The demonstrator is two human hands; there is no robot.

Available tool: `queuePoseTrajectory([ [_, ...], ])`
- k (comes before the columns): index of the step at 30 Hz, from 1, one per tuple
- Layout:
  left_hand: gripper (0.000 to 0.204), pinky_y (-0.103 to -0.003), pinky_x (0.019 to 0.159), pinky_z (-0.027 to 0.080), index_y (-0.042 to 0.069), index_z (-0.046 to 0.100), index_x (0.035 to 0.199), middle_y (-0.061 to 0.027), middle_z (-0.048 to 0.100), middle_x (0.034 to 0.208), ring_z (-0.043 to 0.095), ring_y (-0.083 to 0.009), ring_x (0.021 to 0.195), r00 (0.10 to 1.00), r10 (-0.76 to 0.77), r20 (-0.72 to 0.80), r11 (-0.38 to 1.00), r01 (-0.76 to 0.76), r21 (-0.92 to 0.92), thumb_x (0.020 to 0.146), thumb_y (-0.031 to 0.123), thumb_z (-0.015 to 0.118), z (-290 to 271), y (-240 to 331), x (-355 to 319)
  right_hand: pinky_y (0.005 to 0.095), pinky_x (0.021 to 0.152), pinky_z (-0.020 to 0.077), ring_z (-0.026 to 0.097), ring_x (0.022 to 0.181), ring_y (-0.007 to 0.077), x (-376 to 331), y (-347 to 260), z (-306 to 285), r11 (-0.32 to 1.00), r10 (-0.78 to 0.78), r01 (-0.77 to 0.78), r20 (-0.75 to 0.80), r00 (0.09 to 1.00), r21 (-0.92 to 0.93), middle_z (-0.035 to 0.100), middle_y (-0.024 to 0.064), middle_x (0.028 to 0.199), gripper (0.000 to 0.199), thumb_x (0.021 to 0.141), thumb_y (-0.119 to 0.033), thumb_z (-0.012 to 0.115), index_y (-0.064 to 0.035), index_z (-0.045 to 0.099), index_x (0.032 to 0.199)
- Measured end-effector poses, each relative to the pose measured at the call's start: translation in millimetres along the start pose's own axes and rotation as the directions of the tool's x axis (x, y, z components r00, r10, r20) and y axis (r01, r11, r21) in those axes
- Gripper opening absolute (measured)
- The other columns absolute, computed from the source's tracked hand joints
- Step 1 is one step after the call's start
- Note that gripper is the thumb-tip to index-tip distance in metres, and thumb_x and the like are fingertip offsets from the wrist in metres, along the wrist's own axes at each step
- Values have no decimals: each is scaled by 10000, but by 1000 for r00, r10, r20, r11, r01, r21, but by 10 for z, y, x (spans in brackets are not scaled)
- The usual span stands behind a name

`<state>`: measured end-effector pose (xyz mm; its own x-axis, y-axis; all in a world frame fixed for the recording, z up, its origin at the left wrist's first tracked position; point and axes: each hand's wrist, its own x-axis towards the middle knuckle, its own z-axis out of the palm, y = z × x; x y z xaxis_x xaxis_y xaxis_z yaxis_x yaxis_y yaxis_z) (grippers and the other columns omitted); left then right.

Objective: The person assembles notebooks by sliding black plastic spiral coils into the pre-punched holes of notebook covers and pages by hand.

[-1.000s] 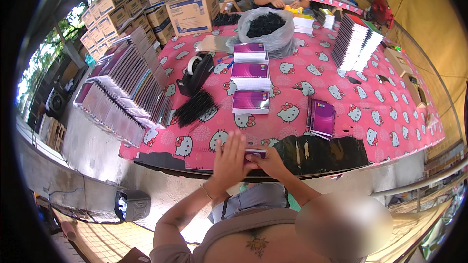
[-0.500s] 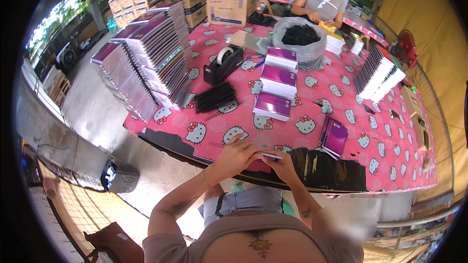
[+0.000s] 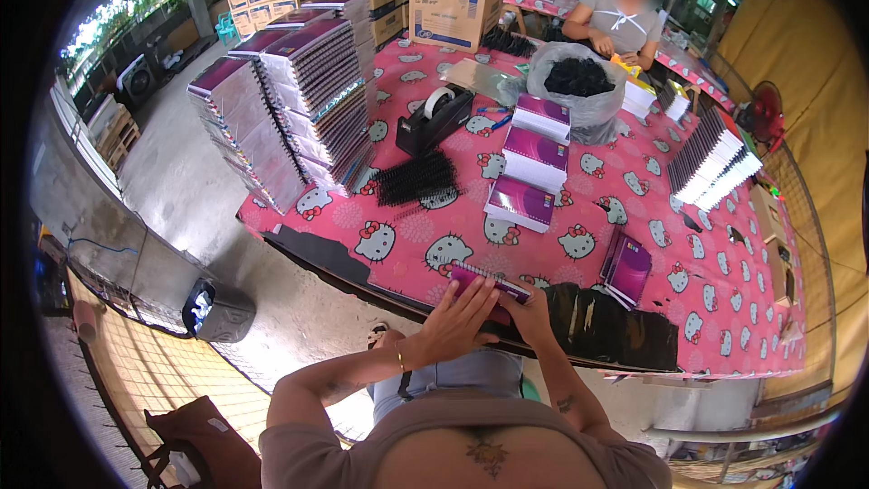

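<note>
A small purple spiral notebook (image 3: 464, 277) is at the table's near edge, its coil along the far side. My left hand (image 3: 455, 322) lies across its cover with the fingers stretched out, hiding much of it. At the notebook's right end, my right hand (image 3: 529, 316) grips it with closed fingers. Several purple notebooks (image 3: 625, 268) lie in a small overlapping pile to the right. Beyond my hands stand stacked purple-covered pads (image 3: 522, 203) in a row. A heap of black binding coils (image 3: 416, 178) lies to their left.
Tall notebook stacks (image 3: 303, 100) rise at the left beside a black tape dispenser (image 3: 434, 119). A plastic bag of black coils (image 3: 577, 81) stands farther back, near a co-worker (image 3: 620, 18) handling yellow items. More notebooks (image 3: 713, 163) stand right. A carton (image 3: 453, 14) sits at the back.
The notebook, seen edge-on between both hands before, now shows its purple cover and coil. My left hand has flattened over it. The whole view has shifted slightly.
</note>
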<state>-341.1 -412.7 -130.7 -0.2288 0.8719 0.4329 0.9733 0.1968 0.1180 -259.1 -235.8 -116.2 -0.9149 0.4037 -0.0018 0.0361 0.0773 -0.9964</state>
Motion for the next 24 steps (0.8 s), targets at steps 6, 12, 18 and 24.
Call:
queuePoseTrajectory([
  [6, 886, -627, 1141, 200, -28, 381, 1461, -207, 351, 1544, 299, -366, 1453, 1000, -12, 0, 996, 12, 89, 888, 637, 500, -172, -60, 368, 280, 805, 514, 638, 906, 104, 123, 111, -51, 995, -81, 79, -33, 996, -62, 727, 73, 997, 286, 879, -53, 681, 2, 680, 1160],
  [12, 869, -593, 1152, 186, 3, 390, 1477, -177, 333, 1571, 287, -321, 1470, 997, -72, -24, 992, 74, 103, 893, 637, 494, -242, -116, 692, 317, 794, 523, 670, 856, 167, 143, 26, -62, 970, -228, 225, -20, 974, -92, 728, 114, 956, 288, 844, -69, 692, -14, 681, 1126],
  [18, 821, -596, 1159, 158, -27, 372, 1471, -211, 319, 1565, 266, -359, 1473, 999, 6, 54, 1000, -6, 7, 938, 593, 452, -155, -42, 541, 322, 760, 519, 679, 795, 194, 202, 187, -90, 961, -215, 205, -37, 976, -185, 709, 157, 894, 264, 850, -82, 653, -18, 679, 1104],
  [24, 672, -581, 1152, 200, -10, 409, 1444, -180, 390, 1522, 347, -336, 1424, 999, 40, -16, 998, -40, -46, 979, 468, 489, -61, 17, 351, 307, 741, 512, 674, 776, 176, 241, 143, -81, 974, -226, 226, -26, 974, -34, 716, 120, 868, 285, 835, -67, 676, -18, 680, 1116],
])
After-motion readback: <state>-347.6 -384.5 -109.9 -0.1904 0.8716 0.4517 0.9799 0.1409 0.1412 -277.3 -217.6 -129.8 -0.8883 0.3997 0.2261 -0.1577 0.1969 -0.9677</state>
